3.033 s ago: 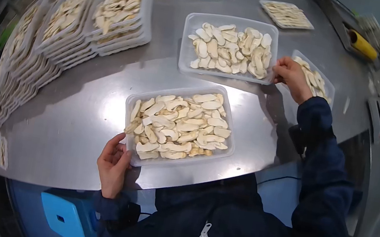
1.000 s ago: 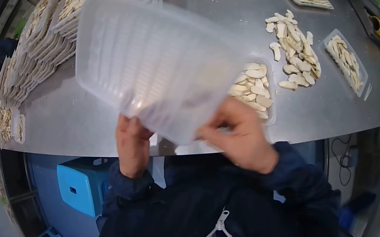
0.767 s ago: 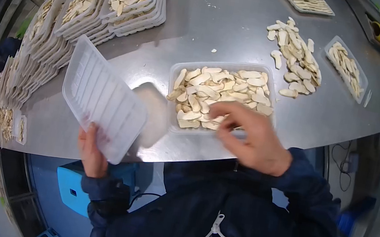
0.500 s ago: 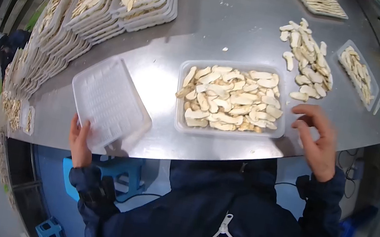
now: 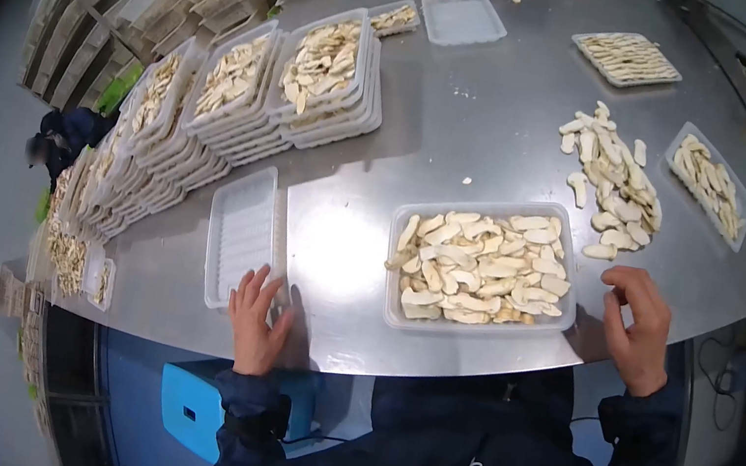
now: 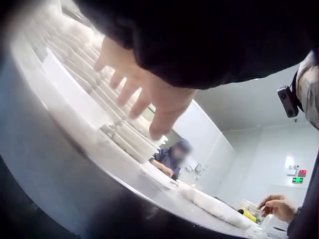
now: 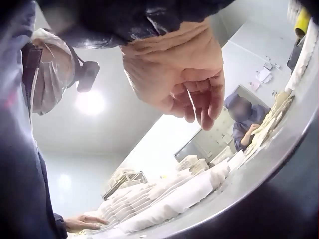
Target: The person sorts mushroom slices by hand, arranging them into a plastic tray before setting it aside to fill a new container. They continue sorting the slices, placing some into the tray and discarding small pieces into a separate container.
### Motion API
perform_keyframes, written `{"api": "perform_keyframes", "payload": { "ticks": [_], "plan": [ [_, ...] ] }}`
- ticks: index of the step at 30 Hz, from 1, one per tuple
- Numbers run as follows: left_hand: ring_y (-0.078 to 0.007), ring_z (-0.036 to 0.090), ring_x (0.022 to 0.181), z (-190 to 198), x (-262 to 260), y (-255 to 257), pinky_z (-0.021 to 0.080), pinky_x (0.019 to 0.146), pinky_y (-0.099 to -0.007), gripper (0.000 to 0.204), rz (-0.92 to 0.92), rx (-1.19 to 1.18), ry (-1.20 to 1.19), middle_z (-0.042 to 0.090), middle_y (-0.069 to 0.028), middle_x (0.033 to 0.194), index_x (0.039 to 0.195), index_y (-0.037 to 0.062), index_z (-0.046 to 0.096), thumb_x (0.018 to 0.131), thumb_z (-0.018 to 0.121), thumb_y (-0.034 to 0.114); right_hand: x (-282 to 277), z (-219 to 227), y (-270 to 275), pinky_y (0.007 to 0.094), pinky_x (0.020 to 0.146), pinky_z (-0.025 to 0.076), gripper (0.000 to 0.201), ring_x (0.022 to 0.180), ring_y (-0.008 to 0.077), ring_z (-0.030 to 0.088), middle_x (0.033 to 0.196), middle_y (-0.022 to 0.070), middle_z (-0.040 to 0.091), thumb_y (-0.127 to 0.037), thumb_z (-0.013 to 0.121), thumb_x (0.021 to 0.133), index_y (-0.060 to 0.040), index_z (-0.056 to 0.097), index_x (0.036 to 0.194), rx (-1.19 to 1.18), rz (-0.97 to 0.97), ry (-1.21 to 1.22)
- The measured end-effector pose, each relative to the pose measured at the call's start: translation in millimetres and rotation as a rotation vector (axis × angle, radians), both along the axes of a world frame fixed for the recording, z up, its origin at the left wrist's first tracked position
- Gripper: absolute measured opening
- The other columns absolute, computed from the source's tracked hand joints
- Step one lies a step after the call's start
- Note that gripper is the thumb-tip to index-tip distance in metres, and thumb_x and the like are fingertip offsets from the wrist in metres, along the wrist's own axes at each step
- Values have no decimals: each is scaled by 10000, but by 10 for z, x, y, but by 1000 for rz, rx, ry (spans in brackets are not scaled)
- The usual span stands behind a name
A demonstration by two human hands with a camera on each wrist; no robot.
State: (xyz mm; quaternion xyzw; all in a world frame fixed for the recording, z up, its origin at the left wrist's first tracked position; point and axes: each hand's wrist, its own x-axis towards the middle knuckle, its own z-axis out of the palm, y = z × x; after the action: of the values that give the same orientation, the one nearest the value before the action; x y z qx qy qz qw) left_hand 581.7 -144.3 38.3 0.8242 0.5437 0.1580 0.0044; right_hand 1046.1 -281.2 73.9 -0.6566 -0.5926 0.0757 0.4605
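Note:
An empty clear plastic tray [image 5: 240, 232] lies on the steel table at the left, and my left hand [image 5: 259, 325] is at its near right corner, fingers spread. In the left wrist view the same hand [image 6: 144, 89] shows straight, parted fingers with nothing between them. A tray filled with pale mushroom slices [image 5: 483, 270] stands between my hands near the front edge. Right of that tray my right hand [image 5: 637, 332] hovers with loosely bent fingers, holding nothing. The right wrist view shows this hand [image 7: 177, 74] empty, its fingers hanging down.
Loose mushroom slices [image 5: 617, 181] are heaped behind my right hand, beside a small filled tray [image 5: 709, 185]. Tall stacks of filled trays [image 5: 239, 75] line the left. Farther back are another empty tray [image 5: 462, 19] and a filled one [image 5: 626, 58]. A person [image 6: 172, 158] works across the table.
The tray over the slices was lifted, leaving a loose heap at the right. My left hand carried an empty tray left and let it go on the table; my right hand withdrew beside the filled tray.

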Motion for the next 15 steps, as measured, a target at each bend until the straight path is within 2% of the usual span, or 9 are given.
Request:
{"api": "perform_keyframes", "payload": {
  "ticks": [1,4,5,8,9,10,12,14,15],
  "plan": [
    [-388,403,1334,-81,-11,36,255,1137,-485,425,26,-9,19,520,-162,1377,1269,74,601,847,627,109,16,-27,-8,313,657,494,173,700,238,618,925,135,627,57,598,808,12,608,975,-9,1,-17],
    [-369,462,1274,-151,-79,149,279,1115,-489,385,66,-64,-133,561,-164,1314,1258,58,605,875,567,72,46,-87,-66,322,657,498,169,707,254,628,913,138,624,53,606,805,8,603,968,-72,12,-46],
    [-359,497,1228,-173,-77,163,297,1098,-485,373,83,11,-102,575,-171,1280,1250,46,608,883,542,46,41,-98,-68,325,658,499,169,709,260,631,909,140,622,52,608,804,7,602,966,-91,17,-50],
    [-364,494,1233,-221,-155,286,293,1099,-483,372,119,55,-117,570,-184,1281,1252,40,604,885,545,50,17,-99,-62,337,672,501,171,726,276,635,907,140,620,49,605,805,7,605,970,-92,0,-24],
    [-369,491,1233,-250,-126,294,321,1084,-478,383,106,223,-53,570,-193,1275,1252,31,600,872,555,28,19,-99,-46,340,677,502,175,734,280,636,913,140,622,48,603,807,7,606,977,-68,-6,-40],
    [-368,494,1239,-273,-100,285,341,1072,-458,375,78,243,-104,565,-195,1288,1261,27,595,889,551,35,21,-97,-23,343,683,503,180,742,285,637,918,139,624,46,600,809,8,608,985,-56,-14,-59],
    [-364,498,1251,-49,169,159,380,1049,-418,359,35,239,-205,555,-199,1315,1277,17,583,922,545,48,16,-78,-26,348,696,506,193,759,296,640,931,139,628,39,597,814,7,613,1004,-45,-33,-87],
    [-266,642,1061,83,570,-80,477,936,-367,305,18,-99,-466,671,-161,1118,1240,-5,599,941,572,52,41,-70,38,353,710,509,207,776,307,642,946,139,632,27,594,822,5,619,1026,-24,-33,-109],
    [-247,652,1002,40,698,-141,492,890,-341,310,-56,-188,-511,675,-152,1062,1232,-5,601,926,589,47,64,-82,71,352,702,511,216,779,303,644,949,138,635,18,597,826,3,623,1040,-44,-17,-134]
  ]
}}
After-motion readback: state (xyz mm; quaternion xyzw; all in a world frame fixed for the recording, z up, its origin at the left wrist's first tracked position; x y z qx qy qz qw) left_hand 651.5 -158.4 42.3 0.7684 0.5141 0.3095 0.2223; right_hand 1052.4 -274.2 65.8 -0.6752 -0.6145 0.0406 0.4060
